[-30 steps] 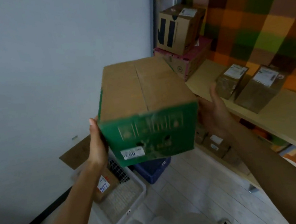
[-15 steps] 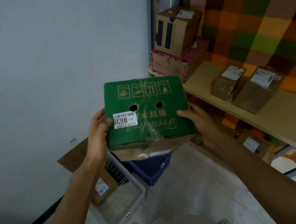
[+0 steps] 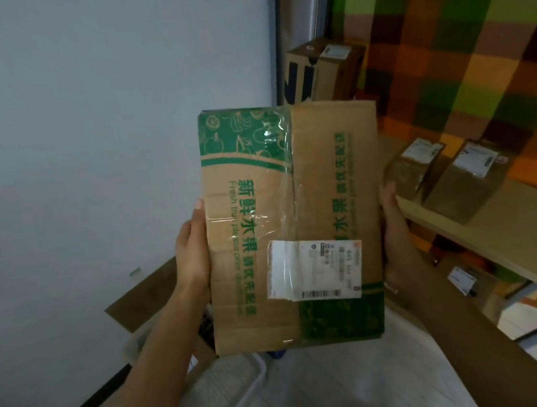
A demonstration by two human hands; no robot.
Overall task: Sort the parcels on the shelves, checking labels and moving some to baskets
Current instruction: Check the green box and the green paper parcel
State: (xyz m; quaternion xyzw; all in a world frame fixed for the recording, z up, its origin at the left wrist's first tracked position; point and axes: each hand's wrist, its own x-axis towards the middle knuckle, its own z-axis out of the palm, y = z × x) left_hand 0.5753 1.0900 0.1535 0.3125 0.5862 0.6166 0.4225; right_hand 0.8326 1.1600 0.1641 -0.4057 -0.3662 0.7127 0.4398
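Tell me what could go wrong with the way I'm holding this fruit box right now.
1. Both the left hand and right hand hold the fruit box only by its side edges, so it could slip and fall onto the white basket below.
2. The box's right edge is near two small parcels by the shelf front; a swing could knock them off.
3. The shipping label looks wrinkled and blurred, so a misread is possible.

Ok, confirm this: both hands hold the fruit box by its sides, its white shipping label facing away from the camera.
No: the head view shows the shipping label facing the camera. The left hand and right hand do hold the fruit box by its sides.
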